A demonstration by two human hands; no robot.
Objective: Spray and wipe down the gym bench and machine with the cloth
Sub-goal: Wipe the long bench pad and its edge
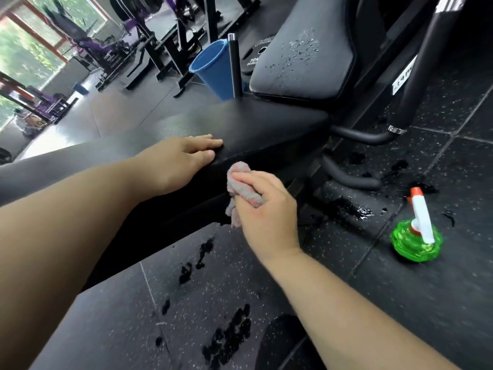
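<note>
A black padded gym bench (261,124) runs from lower left to the middle. My left hand (178,161) rests flat on its top near the side edge, fingers straight. My right hand (266,212) grips a crumpled pinkish-grey cloth (241,186) and holds it against the bench's side face just below the edge. Behind the flat pad, the machine's second black pad (301,65) carries spray droplets. A green spray bottle (416,241) with a white and orange trigger head stands on the floor to the right.
A blue bucket (213,70) stands beyond the bench beside a black upright post (234,65). Black frame tubes (354,180) run under the bench. Wet patches (229,337) darken the speckled rubber floor. More gym machines stand at the back left by the windows.
</note>
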